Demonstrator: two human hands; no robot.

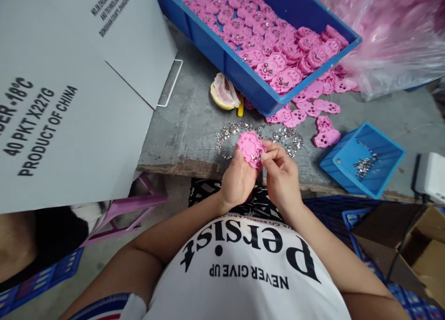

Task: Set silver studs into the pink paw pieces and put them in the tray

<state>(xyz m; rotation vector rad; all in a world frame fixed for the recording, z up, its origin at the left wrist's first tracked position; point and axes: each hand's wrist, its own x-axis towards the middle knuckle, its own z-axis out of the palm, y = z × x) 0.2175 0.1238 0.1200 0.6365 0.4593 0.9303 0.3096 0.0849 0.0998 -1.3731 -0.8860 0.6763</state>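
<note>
A pink plastic piece [249,146] with a scalloped edge is held by my left hand [236,181], thumb on its left side. Small shiny metal parts sit near its lower right edge. My right hand [283,174] has thumb and forefinger pinched at that edge; whatever lies between the fingertips is too small to make out. Just beyond the hands, small silvery metal parts [288,139] are scattered on the grey table [187,134]. Loose pink pieces [327,137] lie to the right of them.
A blue tray [278,105] of pink pieces stands behind. At right is a small blue bin [385,171] with metal parts. A peeled yellow fruit [224,95] lies near the tray. A large printed carton [86,116] blocks the left; a plastic bag [392,55] fills the back right.
</note>
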